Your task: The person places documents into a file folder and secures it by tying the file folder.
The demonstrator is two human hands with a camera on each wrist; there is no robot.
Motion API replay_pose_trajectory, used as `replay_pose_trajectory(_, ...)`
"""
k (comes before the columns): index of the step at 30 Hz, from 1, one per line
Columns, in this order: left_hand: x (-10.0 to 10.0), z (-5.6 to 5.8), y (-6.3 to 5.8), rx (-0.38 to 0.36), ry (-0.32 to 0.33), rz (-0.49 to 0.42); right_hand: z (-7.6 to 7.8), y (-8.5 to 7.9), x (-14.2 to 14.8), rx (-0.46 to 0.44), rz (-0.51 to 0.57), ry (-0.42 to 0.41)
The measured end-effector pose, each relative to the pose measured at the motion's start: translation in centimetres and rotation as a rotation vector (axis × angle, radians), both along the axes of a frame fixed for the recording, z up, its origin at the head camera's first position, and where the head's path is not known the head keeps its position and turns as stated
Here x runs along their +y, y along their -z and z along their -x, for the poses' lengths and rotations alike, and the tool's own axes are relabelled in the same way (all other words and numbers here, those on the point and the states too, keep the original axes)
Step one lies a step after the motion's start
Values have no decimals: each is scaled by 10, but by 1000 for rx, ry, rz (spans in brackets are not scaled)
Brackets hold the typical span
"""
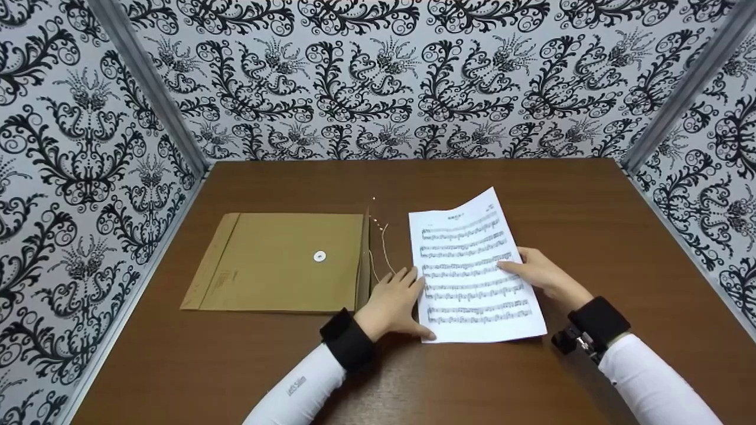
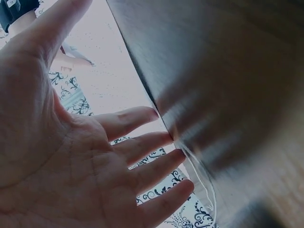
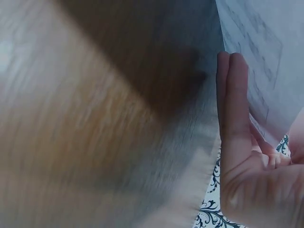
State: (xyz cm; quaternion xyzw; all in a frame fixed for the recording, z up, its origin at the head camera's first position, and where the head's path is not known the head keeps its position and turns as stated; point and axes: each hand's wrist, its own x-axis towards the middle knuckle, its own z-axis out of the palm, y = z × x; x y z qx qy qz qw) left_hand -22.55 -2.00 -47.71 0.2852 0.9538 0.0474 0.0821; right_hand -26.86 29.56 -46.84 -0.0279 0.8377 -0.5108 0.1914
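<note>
A white sheet of printed sheet music (image 1: 472,277) lies on the table, its upper right corner lifted into a curl. My right hand (image 1: 546,274) holds the right edge, thumb over the print and the other fingers tucked under the paper; those fingers (image 3: 236,95) look straight in the right wrist view. Along the opposite edge my left hand (image 1: 391,304) is spread, fingertips against the side and thumb at the lower left corner. In the left wrist view its fingers (image 2: 156,171) are extended and apart, right at the paper's edge.
A brown paper envelope (image 1: 277,265) with a white round button (image 1: 319,256) lies to the left. From its right end a thin string (image 1: 385,248) trails toward the sheet. Patterned walls (image 1: 378,77) enclose the wooden table (image 1: 579,200) at the back and sides.
</note>
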Motion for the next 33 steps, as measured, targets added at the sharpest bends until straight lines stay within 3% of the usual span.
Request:
replay_pose_trajectory(11,-2,-1,-1,-18,-6,18,-4,-6,0,17,34,-6)
replay_pose_trajectory(24,-5,-4,-2,-53,-9,40,-10,-7,1,-39,181,24)
replay_pose_trajectory(33,-8,-10,-9,-81,-26,-42,-17,-8,6,-53,237,81)
